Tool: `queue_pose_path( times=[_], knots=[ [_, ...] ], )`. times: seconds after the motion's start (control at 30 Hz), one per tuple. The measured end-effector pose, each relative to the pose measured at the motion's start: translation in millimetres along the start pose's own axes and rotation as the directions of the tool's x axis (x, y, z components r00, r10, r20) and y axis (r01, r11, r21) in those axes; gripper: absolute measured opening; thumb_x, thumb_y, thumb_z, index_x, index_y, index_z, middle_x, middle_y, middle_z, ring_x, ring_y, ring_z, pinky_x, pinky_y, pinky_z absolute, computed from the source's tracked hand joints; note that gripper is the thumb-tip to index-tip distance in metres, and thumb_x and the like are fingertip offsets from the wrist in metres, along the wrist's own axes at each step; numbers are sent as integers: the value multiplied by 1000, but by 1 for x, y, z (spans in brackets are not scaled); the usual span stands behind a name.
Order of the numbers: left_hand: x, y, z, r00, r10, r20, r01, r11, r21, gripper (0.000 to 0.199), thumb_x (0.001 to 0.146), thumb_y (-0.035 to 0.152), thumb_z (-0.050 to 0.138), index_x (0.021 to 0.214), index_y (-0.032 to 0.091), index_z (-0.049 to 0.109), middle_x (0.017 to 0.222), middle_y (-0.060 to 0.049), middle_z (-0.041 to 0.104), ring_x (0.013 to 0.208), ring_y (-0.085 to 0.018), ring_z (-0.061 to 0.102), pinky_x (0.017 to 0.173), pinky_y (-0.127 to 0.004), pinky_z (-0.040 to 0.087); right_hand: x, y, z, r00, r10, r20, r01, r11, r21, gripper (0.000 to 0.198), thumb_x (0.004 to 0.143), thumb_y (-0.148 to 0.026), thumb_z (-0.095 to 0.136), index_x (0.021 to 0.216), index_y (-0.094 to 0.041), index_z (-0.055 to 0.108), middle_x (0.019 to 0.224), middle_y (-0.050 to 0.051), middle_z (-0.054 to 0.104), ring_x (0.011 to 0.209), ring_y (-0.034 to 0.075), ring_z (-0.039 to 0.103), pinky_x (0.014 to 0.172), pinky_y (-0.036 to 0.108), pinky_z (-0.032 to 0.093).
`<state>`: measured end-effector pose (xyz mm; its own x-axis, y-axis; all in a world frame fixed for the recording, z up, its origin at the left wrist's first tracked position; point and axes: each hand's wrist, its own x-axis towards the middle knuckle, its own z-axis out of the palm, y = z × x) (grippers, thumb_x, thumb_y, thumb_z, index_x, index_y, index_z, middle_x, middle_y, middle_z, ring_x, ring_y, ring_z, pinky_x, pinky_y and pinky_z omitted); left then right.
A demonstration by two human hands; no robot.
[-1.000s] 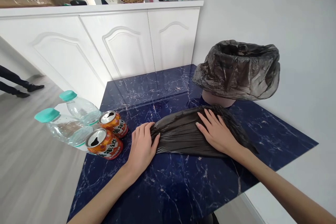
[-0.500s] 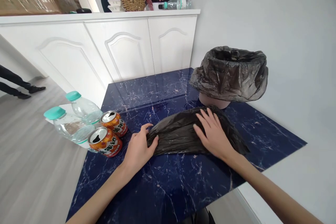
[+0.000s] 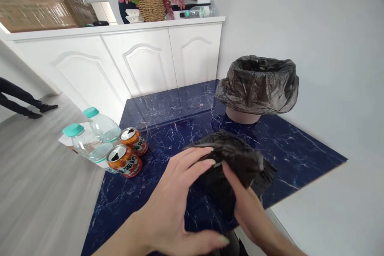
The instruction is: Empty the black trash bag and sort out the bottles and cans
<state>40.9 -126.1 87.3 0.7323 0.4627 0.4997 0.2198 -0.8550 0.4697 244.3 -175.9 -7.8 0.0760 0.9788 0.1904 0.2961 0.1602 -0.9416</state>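
Head view: both hands hold the crumpled black bag [image 3: 237, 160] above the blue mat [image 3: 300, 148] — left hand [image 3: 177, 200] beside it, right hand [image 3: 249, 208] under it, equally near, no clear long axis.

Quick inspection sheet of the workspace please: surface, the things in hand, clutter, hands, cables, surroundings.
Surface: dark blue marbled slab, laid flat, mostly bare at the back.
Things in hand: loose black plastic bag, bunched up and lifted between both hands; lined bin stands upright behind it, its black liner folded over the rim.
Clutter: two opened orange cans and two clear bottles with teal caps, lying at the slab's left edge.
Hands: left hand has fingers on the bag's left side; right hand grips it from below.
Cables: nothing seen.
Surroundings: white cabinet bearing a wicker plant basket and cardboard box; another person's legs at far left.
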Motion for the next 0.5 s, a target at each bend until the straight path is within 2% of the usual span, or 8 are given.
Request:
queue_pose_path(
  times=[0.1, 0.13, 0.2, 0.27, 0.33, 0.37, 0.43, 0.5],
  knots=[
    [11, -17, 13, 981, -1, 195, -33, 985, 170, 70, 102, 59, 63, 161, 28, 40, 173, -12, 42, 164, -37, 29, 133, -61, 30, 16, -2, -15, 955, 292, -61, -261, 917, 301, 70, 112, -58, 40, 173, -25, 32, 147, 10, 70, 132, 33, 71, 103, 52, 66],
    [14, -24, 19, 967, -13, 256, -41, 978, 207, 69, 104, 59, 61, 160, 25, 43, 174, -13, 41, 166, -37, 25, 134, -61, 28, 21, -2, -21, 942, 328, -76, -287, 901, 327, 72, 110, -61, 46, 172, -25, 35, 149, 11, 69, 132, 34, 71, 104, 54, 65],
    [18, -38, 30, 943, -45, 329, -42, 966, 254, 71, 106, 60, 57, 163, 20, 42, 176, -14, 36, 168, -37, 19, 136, -61, 23, 28, -1, -34, 929, 306, -209, -244, 929, 277, 78, 105, -62, 57, 171, -25, 37, 157, 13, 62, 140, 35, 65, 112, 55, 59],
    [20, -51, 40, 933, -68, 355, -34, 961, 275, 73, 108, 60, 53, 167, 20, 38, 178, -13, 30, 169, -36, 13, 137, -61, 18, 30, -2, -48, 893, 168, -417, -128, 984, 122, 83, 102, -59, 64, 171, -25, 34, 169, 12, 49, 153, 34, 52, 124, 57, 47],
    [22, -61, 48, 925, -70, 374, -39, 960, 277, 74, 109, 59, 50, 170, 22, 32, 180, -11, 26, 169, -36, 9, 138, -62, 14, 29, -7, -61, 839, -66, -540, 4, 993, -114, 79, 103, -52, 64, 171, -27, 33, 176, 10, 38, 161, 33, 38, 132, 58, 34],
    [25, -64, 51, 921, -58, 384, -53, 961, 272, 73, 110, 59, 49, 171, 23, 30, 180, -10, 24, 169, -35, 8, 138, -63, 12, 29, -11, -66, 825, -186, -534, 63, 968, -241, 73, 105, -48, 61, 170, -27, 35, 176, 9, 36, 163, 32, 34, 133, 59, 31],
    [31, -68, 56, 912, -27, 408, -85, 964, 253, 72, 110, 58, 47, 172, 25, 29, 180, -8, 24, 169, -35, 7, 138, -63, 9, 30, -17, -70, 849, -349, -397, 155, 882, -444, 60, 109, -40, 53, 167, -29, 41, 174, 8, 41, 163, 31, 34, 132, 60, 33],
    [39, -68, 62, 905, -4, 425, -106, 967, 233, 70, 111, 55, 46, 172, 25, 30, 179, -9, 27, 169, -35, 8, 138, -64, 8, 34, -17, -67, 897, -383, -221, 213, 812, -543, 55, 112, -38, 46, 166, -28, 44, 171, 9, 46, 163, 31, 36, 132, 61, 34]
  ],
)
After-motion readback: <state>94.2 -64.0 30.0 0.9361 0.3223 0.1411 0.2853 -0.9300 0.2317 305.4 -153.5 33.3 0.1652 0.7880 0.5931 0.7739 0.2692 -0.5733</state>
